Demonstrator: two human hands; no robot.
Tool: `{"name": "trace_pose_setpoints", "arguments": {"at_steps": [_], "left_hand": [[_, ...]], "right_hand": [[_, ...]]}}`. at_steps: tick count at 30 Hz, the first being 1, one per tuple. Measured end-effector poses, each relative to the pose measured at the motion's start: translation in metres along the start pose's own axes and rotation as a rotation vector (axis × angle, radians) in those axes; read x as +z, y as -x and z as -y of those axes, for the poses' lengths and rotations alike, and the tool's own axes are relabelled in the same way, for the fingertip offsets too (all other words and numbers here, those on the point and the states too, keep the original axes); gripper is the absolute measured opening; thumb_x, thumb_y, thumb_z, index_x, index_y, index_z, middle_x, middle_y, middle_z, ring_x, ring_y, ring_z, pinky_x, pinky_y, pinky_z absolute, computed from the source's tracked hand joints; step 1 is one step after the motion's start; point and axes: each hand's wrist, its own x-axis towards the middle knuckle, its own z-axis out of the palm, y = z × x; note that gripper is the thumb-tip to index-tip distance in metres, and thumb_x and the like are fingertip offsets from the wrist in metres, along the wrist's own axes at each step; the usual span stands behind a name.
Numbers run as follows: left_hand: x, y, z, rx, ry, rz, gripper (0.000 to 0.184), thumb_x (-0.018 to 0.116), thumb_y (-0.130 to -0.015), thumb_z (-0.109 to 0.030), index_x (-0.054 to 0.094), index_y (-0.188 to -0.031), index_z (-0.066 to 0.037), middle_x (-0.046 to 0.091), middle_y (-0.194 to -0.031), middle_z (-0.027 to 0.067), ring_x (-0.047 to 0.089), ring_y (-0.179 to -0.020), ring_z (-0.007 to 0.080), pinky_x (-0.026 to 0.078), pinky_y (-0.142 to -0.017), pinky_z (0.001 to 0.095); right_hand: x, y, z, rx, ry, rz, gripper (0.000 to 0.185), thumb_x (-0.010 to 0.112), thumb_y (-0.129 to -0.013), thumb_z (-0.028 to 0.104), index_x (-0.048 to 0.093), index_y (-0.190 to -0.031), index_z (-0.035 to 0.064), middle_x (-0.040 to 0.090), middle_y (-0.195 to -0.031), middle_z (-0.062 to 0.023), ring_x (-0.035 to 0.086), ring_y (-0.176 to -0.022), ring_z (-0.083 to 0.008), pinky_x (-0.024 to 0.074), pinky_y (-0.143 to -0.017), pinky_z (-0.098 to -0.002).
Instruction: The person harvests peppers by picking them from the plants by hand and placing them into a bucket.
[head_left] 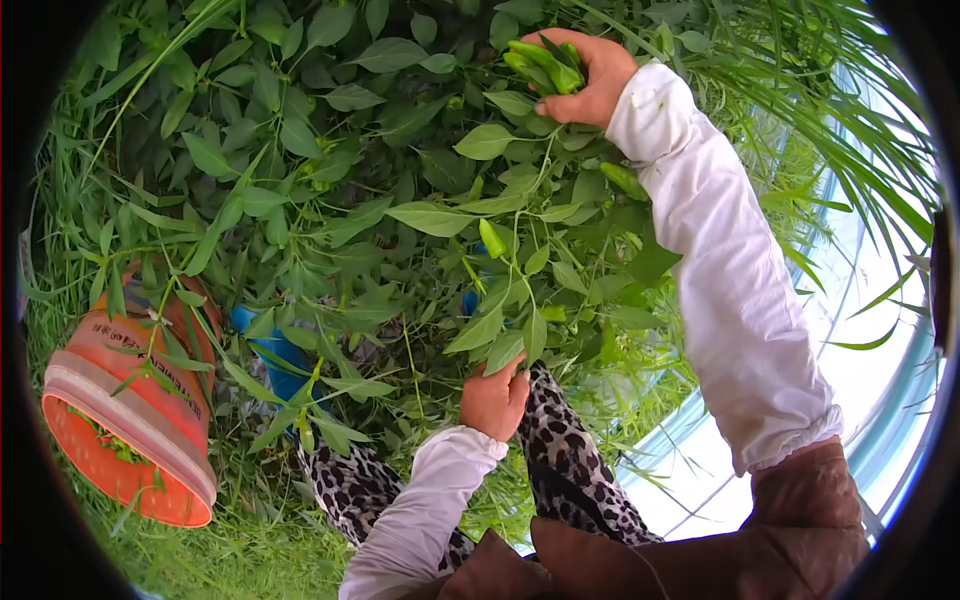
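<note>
My right hand (pixel 598 78) is closed around several green peppers (pixel 545 68), at the top of the view above the foliage. Down near my knees, my left hand (pixel 492 400) has its fingers curled at the leafy end of a pepper plant branch (pixel 528 305); leaves partly cover the fingertips. Between the two hands, a small green pepper (pixel 491 238) hangs among the leaves. Another green pepper (pixel 624 181) hangs close to my right sleeve, and a paler pepper (pixel 552 313) shows just above my left hand.
An orange bucket (pixel 130 390) leans at the left, its mouth toward me, with green pieces inside. Dense pepper plants (pixel 330 150) fill the upper left. My blue boot (pixel 280 360) stands among stems. Tall grass (pixel 840 110) and whitish plastic sheeting (pixel 690 480) lie along the right.
</note>
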Motion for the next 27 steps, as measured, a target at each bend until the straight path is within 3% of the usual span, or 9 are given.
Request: {"name": "trace_pose_setpoints", "arguments": {"at_steps": [7, 13, 15, 18, 21, 23, 24, 25, 27], "left_hand": [[-0.002, 0.002, 0.001, 0.014, -0.119, -0.013, 0.021, 0.053, -0.077, -0.011, 0.058, -0.097, -0.005, 0.060, -0.088, 0.0168, 0.056, -0.078, 0.0365, 0.047, -0.068, 0.0400], [-0.010, 0.004, -0.015, -0.083, -0.054, 0.047, 0.027, 0.054, -0.076, -0.007, 0.057, -0.103, -0.009, 0.060, -0.081, 0.0162, 0.059, -0.067, 0.0318, 0.047, -0.061, 0.0357], [-0.002, 0.010, -0.003, -0.079, -0.097, 0.013, 0.027, 0.056, -0.075, -0.015, 0.055, -0.102, -0.018, 0.059, -0.082, 0.0137, 0.058, -0.066, 0.0321, 0.048, -0.058, 0.0416], [-0.007, 0.009, -0.001, 0.001, -0.077, -0.020, 0.026, 0.056, -0.075, -0.014, 0.055, -0.101, -0.016, 0.058, -0.078, 0.0135, 0.057, -0.066, 0.0313, 0.048, -0.059, 0.0416], [-0.002, 0.015, 0.003, -0.030, -0.065, -0.106, 0.025, 0.057, -0.074, -0.012, 0.056, -0.100, -0.012, 0.058, -0.075, 0.0143, 0.057, -0.066, 0.0320, 0.047, -0.060, 0.0405], [-0.004, 0.018, 0.004, -0.049, -0.046, -0.151, 0.025, 0.057, -0.074, -0.011, 0.057, -0.099, -0.010, 0.058, -0.074, 0.0148, 0.057, -0.066, 0.0325, 0.046, -0.061, 0.0398], [-0.013, 0.018, 0.005, -0.126, -0.227, 0.017, 0.026, 0.058, -0.073, -0.012, 0.057, -0.099, -0.008, 0.059, -0.079, 0.0168, 0.057, -0.069, 0.0327, 0.046, -0.062, 0.0407], [-0.014, 0.017, 0.008, -0.023, -0.193, -0.123, 0.027, 0.059, -0.073, -0.015, 0.057, -0.099, -0.008, 0.059, -0.082, 0.0177, 0.058, -0.071, 0.0334, 0.046, -0.064, 0.0418], [-0.027, 0.019, 0.001, -0.039, -0.190, -0.085, 0.027, 0.059, -0.073, -0.016, 0.057, -0.098, -0.007, 0.059, -0.080, 0.0174, 0.057, -0.070, 0.0338, 0.046, -0.063, 0.0412]], "right_hand": [[0.032, 0.046, 0.037, -0.113, 0.152, -0.189, 0.045, 0.059, -0.066, -0.005, 0.052, -0.109, 0.0054, 0.058, -0.098, -0.0047, 0.054, -0.091, -0.0123, 0.0423, -0.082, -0.0248], [0.058, 0.092, 0.083, -0.162, 0.165, -0.368, 0.037, 0.058, -0.061, -0.005, 0.056, -0.096, 0.0049, 0.060, -0.088, -0.0082, 0.059, -0.080, -0.0224, 0.0452, -0.075, -0.0285], [0.064, 0.098, 0.097, -0.281, 0.081, -0.387, 0.037, 0.057, -0.060, -0.007, 0.055, -0.096, 0.0030, 0.058, -0.088, -0.0104, 0.058, -0.080, -0.0232, 0.0443, -0.075, -0.0291], [0.095, 0.099, 0.138, -0.285, -0.309, -0.529, 0.038, 0.055, -0.060, -0.007, 0.053, -0.097, 0.0013, 0.057, -0.092, -0.0125, 0.056, -0.085, -0.0222, 0.0442, -0.076, -0.0336], [0.136, 0.077, 0.200, -0.526, -0.534, -0.265, 0.042, 0.073, -0.065, 0.016, 0.054, -0.100, 0.0025, 0.058, -0.088, -0.0100, 0.057, -0.079, -0.0242, 0.0382, -0.084, -0.0402], [0.182, 0.070, 0.256, -0.517, -0.764, -0.009, 0.056, 0.074, -0.066, 0.018, 0.050, -0.114, 0.0007, 0.055, -0.101, -0.0139, 0.056, -0.087, -0.0276, 0.0414, -0.078, -0.0397], [0.207, 0.066, 0.281, -0.568, -0.799, 0.168, 0.070, 0.073, -0.064, 0.016, 0.039, -0.124, 0.0035, 0.046, -0.116, -0.0182, 0.048, -0.104, -0.0308, 0.0408, -0.081, -0.0443], [0.220, 0.066, 0.303, -0.604, -0.621, 0.309, 0.080, 0.071, -0.063, 0.016, 0.030, -0.131, 0.0109, 0.037, -0.125, -0.0187, 0.035, -0.117, -0.0346, 0.0349, -0.090, -0.0506], [0.251, 0.070, 0.330, -0.570, -0.532, 0.262, 0.066, 0.066, -0.066, 0.018, 0.039, -0.125, 0.0135, 0.038, -0.124, -0.0175, 0.030, -0.121, -0.0369, 0.0269, -0.095, -0.0553]]}}
